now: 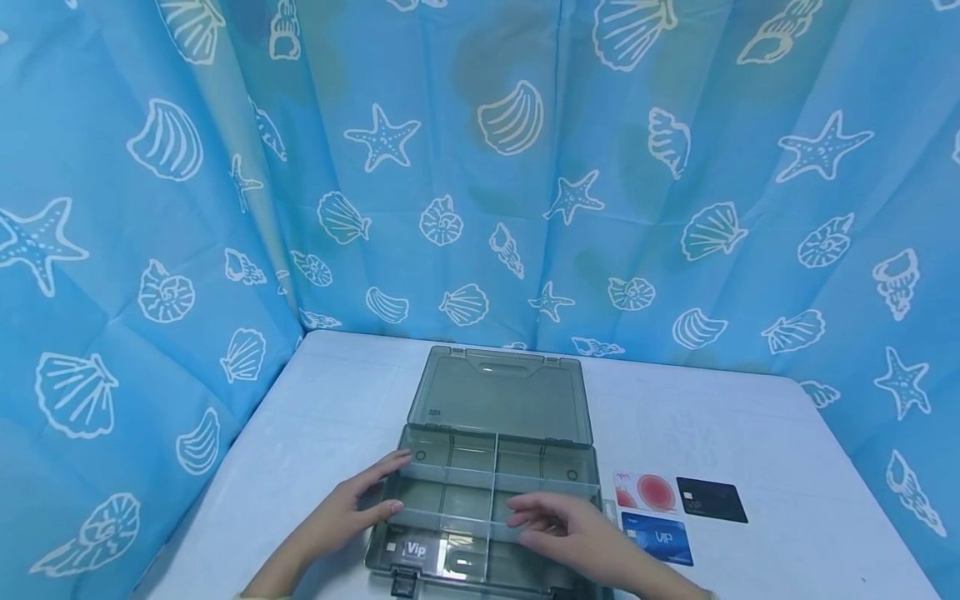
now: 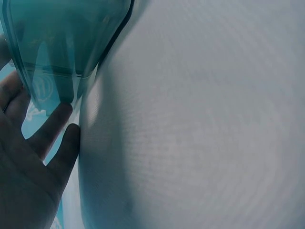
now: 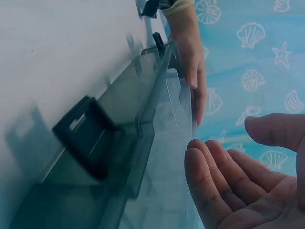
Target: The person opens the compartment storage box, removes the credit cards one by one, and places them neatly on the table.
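A grey-green translucent compartment box [image 1: 467, 502] sits on the table with its lid folded back. In its front left compartment lies a dark card marked "Vip" [image 1: 415, 549]. My left hand [image 1: 341, 512] rests at the box's left side, fingertips on or near the rim; in the left wrist view, its fingers [image 2: 59, 121] are spread beside the box wall. My right hand [image 1: 566, 529] is over the right-hand compartments with loosely bent fingers. Nothing is in it in the right wrist view, where its palm [image 3: 267, 210] shows beside the box front.
Right of the box lie a pink and white card [image 1: 643, 492], a black VIP card [image 1: 711, 499] and a blue VIP card [image 1: 656, 538]. The opened lid [image 1: 501, 393] reaches toward the back edge. A black latch [image 3: 86, 136] hangs open at the front. Behind stands a blue shell-patterned curtain [image 1: 450, 167].
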### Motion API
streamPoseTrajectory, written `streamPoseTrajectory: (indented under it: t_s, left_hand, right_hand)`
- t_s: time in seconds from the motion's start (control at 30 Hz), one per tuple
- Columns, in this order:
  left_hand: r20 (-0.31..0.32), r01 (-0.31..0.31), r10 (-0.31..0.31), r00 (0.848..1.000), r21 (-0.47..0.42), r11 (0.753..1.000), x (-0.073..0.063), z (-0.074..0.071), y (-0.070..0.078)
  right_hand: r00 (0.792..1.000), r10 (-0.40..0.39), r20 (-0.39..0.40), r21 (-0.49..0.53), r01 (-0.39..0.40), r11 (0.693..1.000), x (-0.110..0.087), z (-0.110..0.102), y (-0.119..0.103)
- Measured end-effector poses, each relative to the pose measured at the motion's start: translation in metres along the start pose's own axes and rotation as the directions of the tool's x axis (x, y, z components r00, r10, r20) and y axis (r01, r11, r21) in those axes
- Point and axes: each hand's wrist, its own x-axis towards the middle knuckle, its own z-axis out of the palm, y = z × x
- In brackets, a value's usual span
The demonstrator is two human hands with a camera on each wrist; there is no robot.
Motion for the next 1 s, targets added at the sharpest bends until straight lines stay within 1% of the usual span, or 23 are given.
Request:
streamPoseTrajectory:
  t_s: [0.27,0.43,0.57,0.67,0.83,1.0]
  left_hand:
    - [-0.006,-0.019,0.019,1.0,-0.002,1.0,0.0,-0.002,0.0]
    - [-0.005,-0.005,0.005,1.0,-0.01,1.0,0.0,-0.002,0.001]
    - [-0.007,-0.003,0.003,1.0,-0.008,1.0,0.0,-0.001,0.001]
    - [-0.009,-0.003,0.003,1.0,-0.003,1.0,0.0,-0.001,-0.001]
    - [-0.008,-0.003,0.003,1.0,-0.009,1.0,0.0,0.0,-0.003]
    - [-0.002,-0.008,0.008,1.0,-0.013,1.0,0.001,0.001,-0.002]
  right_hand:
    - [0.999,-0.011,0.045,0.013,0.011,1.0,0.012,0.012,-0.005]
    - [0.997,-0.015,0.071,0.048,0.012,0.999,0.019,0.02,-0.008]
    - [0.993,-0.064,0.098,0.079,0.057,0.995,0.025,0.029,-0.007]
    - [0.99,-0.08,0.12,0.103,0.068,0.992,0.03,0.036,-0.007]
    - [0.988,-0.04,0.152,0.125,0.021,0.992,0.038,0.046,-0.014]
    - [0.985,0.034,0.167,0.048,-0.042,0.998,0.045,0.054,-0.02]
